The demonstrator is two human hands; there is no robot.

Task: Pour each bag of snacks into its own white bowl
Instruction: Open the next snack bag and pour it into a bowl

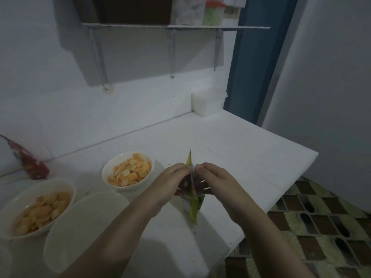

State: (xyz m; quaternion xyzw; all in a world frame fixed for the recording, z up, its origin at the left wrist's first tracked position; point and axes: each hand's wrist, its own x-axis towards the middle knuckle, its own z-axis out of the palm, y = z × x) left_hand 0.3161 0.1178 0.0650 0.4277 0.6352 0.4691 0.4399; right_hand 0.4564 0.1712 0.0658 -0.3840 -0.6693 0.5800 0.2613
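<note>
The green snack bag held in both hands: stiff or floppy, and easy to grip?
The green snack bag is probably floppy and light: thin creased film, pinched by the left hand and right hand. Its glossy surface may be slippery.

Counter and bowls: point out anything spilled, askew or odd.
Nothing is spilled. The only loose item is the red bag, lying crumpled against the wall behind the left filled bowl. The empty bowl stands upright. Both hands pinch the green bag.

Dim, bluish light; soft focus, dark corners, wide-angle bending at edges.
</note>
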